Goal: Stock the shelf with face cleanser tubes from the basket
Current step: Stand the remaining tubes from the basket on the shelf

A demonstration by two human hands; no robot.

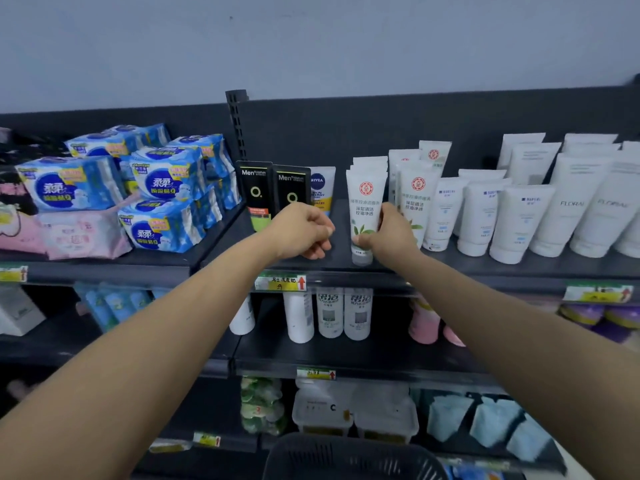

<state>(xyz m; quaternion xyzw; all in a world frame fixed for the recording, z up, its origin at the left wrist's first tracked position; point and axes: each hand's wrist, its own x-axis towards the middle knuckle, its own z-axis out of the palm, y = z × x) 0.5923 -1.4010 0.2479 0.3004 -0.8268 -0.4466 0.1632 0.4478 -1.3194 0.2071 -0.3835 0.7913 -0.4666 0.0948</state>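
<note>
Dark shelf [554, 268] carries rows of tubes. The right hand [391, 233] grips a white cleanser tube [365, 202] at the front of its row; the left hand [304, 233] hovers curled and empty, just left. If let go tilted, the tube could topple its neighbours or slip off the near edge.

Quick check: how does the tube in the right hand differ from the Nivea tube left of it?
The green-leaf tube carries a red round emblem and leaf art; the Nivea tube has a dark blue logo and yellow band. The right hand grips the green-leaf tube at the shelf front; the Nivea tube stands further back, partly behind the left hand. Both are upright white tubes.
</note>
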